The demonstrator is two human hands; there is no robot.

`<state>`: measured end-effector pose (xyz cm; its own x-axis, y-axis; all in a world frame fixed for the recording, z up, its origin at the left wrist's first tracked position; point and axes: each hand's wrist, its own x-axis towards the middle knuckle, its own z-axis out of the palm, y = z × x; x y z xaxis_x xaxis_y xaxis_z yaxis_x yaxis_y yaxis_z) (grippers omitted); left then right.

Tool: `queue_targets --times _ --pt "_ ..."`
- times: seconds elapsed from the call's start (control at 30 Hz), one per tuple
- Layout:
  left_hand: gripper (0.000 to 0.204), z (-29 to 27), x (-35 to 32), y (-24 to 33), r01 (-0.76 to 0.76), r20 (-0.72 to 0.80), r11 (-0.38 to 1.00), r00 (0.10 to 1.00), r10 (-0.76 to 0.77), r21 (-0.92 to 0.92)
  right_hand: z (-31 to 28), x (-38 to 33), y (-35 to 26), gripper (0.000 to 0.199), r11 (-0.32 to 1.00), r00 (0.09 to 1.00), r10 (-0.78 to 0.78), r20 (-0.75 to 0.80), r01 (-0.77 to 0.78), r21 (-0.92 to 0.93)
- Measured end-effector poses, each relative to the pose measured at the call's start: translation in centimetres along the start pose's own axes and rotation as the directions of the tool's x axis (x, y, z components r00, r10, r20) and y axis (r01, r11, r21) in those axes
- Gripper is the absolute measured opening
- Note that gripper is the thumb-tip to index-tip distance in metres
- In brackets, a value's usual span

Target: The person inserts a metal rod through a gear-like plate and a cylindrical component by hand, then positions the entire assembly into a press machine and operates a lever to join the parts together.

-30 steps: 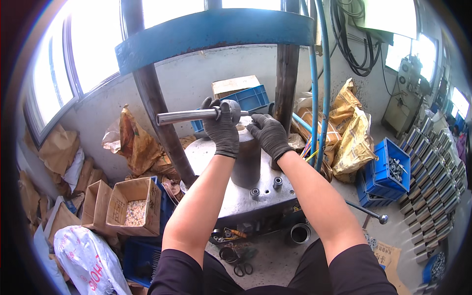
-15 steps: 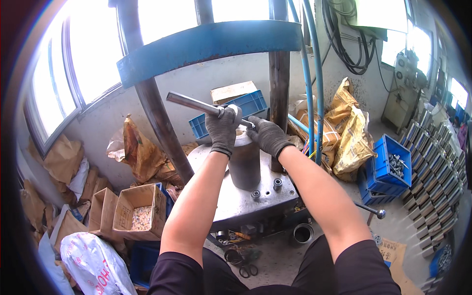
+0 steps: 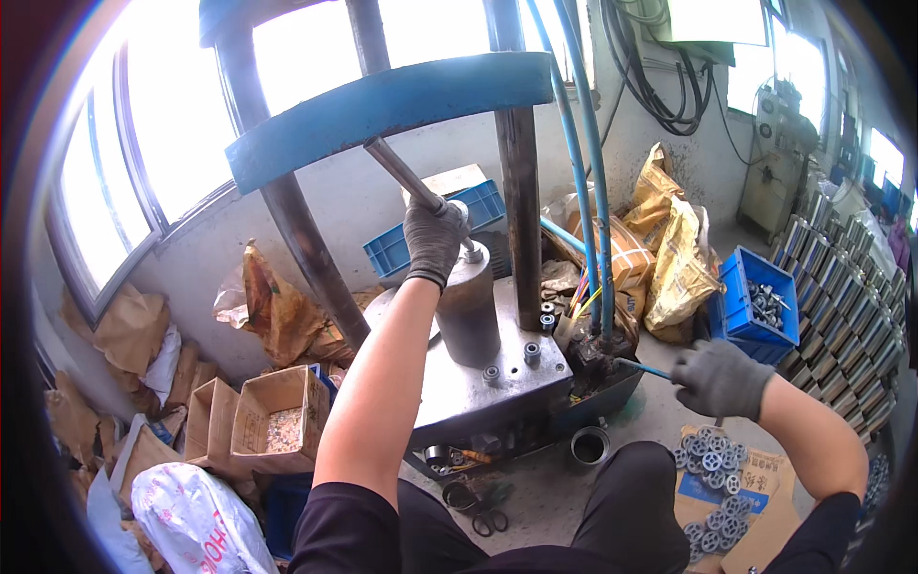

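Observation:
My left hand [image 3: 435, 241], in a dark grey glove, is closed round a metal bar [image 3: 402, 172] that slants up to the left under the blue crossbeam [image 3: 392, 110]. Just below this hand a dark grey metal cylinder [image 3: 469, 320] stands upright on the steel plate [image 3: 454, 394] of a press, with a small round piece on its top. Off to the right, my gloved right hand [image 3: 722, 378] is closed at the end of a thin blue lever [image 3: 641, 367], which comes out of the press's side. The lever's end is hidden inside the hand.
Grey spoked wheels [image 3: 712, 461] lie on cardboard at the lower right. Beyond them are a blue crate [image 3: 755, 297] of metal parts and stacked metal tubes [image 3: 832, 325]. Cartons [image 3: 277, 421] and sacks line the left. Scissors [image 3: 490, 522] and a metal ring [image 3: 590, 446] are on the floor.
My right hand has left the bar and cylinder top and moved down right to the lever. The bar in my left hand has tilted more steeply. The view has shifted slightly right.

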<state>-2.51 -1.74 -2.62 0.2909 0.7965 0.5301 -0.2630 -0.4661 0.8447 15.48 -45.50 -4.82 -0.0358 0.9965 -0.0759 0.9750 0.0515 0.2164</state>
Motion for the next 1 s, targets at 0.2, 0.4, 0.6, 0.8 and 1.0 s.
queue_targets --times 0.2,0.4,0.6,0.8,1.0 --pt "0.02 0.0 0.6 -1.2 -0.027 -0.042 0.992 0.999 0.022 -0.127 4.8 -3.0 0.6 0.013 0.984 0.935 0.154 -0.319 -0.115 0.137" --pt "0.02 0.3 0.4 -1.4 -0.034 -0.061 0.978 0.998 0.022 -0.207 1.5 5.7 5.4 0.01 0.995 0.579 0.093 -0.81 -0.091 0.049" --pt "0.016 -0.2 1.1 -1.8 -0.034 -0.01 0.985 0.999 0.033 -0.172 -0.7 12.9 9.3 0.028 0.92 0.547 0.39 -0.741 -0.252 0.299" --pt "0.016 0.0 1.2 -0.6 0.01 -0.03 0.993 0.999 -0.014 -0.122 -0.8 14.1 10.4 0.041 0.857 0.592 0.515 -0.62 -0.342 0.384" --pt "0.013 -0.1 1.9 -0.7 -0.02 -0.02 0.998 1.0 0.019 -0.054 -0.4 14.1 10.6 0.032 0.832 0.535 0.555 -0.637 -0.356 0.426"
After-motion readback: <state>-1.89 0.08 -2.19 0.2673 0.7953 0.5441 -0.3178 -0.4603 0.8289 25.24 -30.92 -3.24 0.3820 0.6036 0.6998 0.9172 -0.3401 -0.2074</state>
